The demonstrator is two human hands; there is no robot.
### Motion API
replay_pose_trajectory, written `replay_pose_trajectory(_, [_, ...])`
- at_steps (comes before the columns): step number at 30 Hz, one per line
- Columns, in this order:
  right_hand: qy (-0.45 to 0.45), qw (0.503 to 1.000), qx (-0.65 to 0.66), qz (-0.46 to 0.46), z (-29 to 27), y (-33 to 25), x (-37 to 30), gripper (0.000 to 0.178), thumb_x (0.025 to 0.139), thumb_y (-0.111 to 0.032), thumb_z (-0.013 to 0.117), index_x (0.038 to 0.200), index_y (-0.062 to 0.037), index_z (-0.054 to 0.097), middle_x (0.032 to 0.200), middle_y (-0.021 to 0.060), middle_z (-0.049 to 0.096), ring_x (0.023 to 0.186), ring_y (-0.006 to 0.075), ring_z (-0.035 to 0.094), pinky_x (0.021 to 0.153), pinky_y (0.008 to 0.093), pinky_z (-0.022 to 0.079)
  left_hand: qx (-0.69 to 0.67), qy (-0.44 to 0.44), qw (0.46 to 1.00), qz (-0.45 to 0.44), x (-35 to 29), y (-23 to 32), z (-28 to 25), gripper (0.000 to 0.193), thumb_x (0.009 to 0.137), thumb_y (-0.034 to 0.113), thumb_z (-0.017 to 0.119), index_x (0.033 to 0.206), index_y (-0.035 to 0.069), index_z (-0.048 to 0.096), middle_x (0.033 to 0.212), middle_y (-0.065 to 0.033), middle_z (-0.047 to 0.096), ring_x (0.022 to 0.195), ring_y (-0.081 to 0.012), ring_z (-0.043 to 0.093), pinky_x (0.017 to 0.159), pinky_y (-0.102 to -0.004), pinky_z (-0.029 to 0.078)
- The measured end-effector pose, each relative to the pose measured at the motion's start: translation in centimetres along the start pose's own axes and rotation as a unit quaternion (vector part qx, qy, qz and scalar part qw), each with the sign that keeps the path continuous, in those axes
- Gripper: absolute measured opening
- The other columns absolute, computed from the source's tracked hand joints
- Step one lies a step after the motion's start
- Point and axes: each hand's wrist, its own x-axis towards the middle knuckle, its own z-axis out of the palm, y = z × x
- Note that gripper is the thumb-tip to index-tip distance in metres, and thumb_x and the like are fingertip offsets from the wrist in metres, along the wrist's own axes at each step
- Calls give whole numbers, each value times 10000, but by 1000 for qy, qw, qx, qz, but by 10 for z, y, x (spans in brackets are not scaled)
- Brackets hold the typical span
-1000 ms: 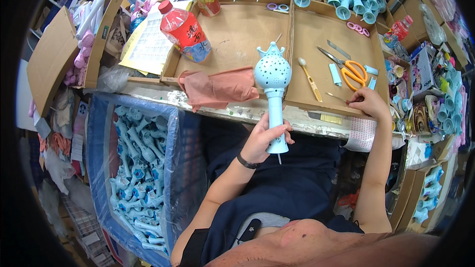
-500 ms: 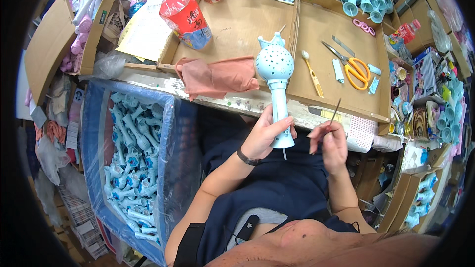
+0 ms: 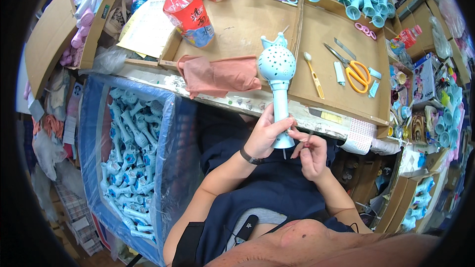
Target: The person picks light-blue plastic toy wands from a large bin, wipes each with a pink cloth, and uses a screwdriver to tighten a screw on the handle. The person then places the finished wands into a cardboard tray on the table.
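My left hand (image 3: 264, 136) is wrapped round the handle of a light-blue plastic wand (image 3: 277, 64), which stands nearly upright. The wand has a round head dotted with small dark holes and a crown-shaped top. A thin rod pokes out above the crown and below the flared base. Close beside that base, my right hand (image 3: 312, 155) is closed in a pinch, its fingertips at or very near the handle. Between those fingers a thin dark stick (image 3: 309, 138) shows only in part; its tip cannot be made out.
Cardboard trays on the bench hold orange-handled scissors (image 3: 357, 76), a toothbrush (image 3: 314, 76) and a blade (image 3: 345, 48). A pinkish cloth (image 3: 217, 76) hangs over the near edge by a red-labelled bottle (image 3: 190, 15). Left stands a blue-lined bin (image 3: 170, 118) of light-blue parts.
My right hand has moved left and slightly down to the wand's base, and the thin stick has tilted so that less of it shows. My left hand and the wand have barely shifted.
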Motion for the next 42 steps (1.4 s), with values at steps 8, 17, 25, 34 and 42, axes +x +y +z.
replay_pose_trajectory(8, [-4,999,-42,8,11,10,-19,232,952,9,420,1177,-28,382,1313,273,523,651,148,607,627,273,523,-45,-35,998,-21,3,-2,-9,573,865,52,606,1375,31,346,1016,-151,626,866,-275,677,784,-382,563])
replay_pose_trajectory(17, [83,990,97,67,11,-6,-13,287,1007,-154,442,1258,-17,411,1000,177,612,606,108,548,590,214,483,-426,-295,848,-113,14,4,-45,735,840,84,526,1490,27,188,1365,-250,480,1250,-397,494,1092,-485,363])
replay_pose_trajectory(25, [123,987,-4,99,-3,-12,-18,308,986,-140,503,1253,6,457,864,63,549,615,75,489,561,194,430,-369,-264,886,-98,14,2,-42,709,842,60,568,1469,29,238,1255,-211,560,1209,-375,537,1092,-503,361])
replay_pose_trajectory(34, [60,931,-359,-36,-55,-64,-11,223,778,2,696,982,-29,612,806,90,655,641,173,600,548,251,473,-19,-70,996,-50,9,5,-14,574,841,62,662,1327,30,361,887,-82,587,766,-176,613,749,-360,525])
replay_pose_trajectory(42, [-4,917,-396,-39,-46,-67,-6,269,736,-5,720,971,-67,605,791,50,664,619,200,607,542,285,481,22,-40,998,-34,9,2,-6,568,842,29,661,1318,29,351,895,-86,593,773,-183,620,745,-335,517])
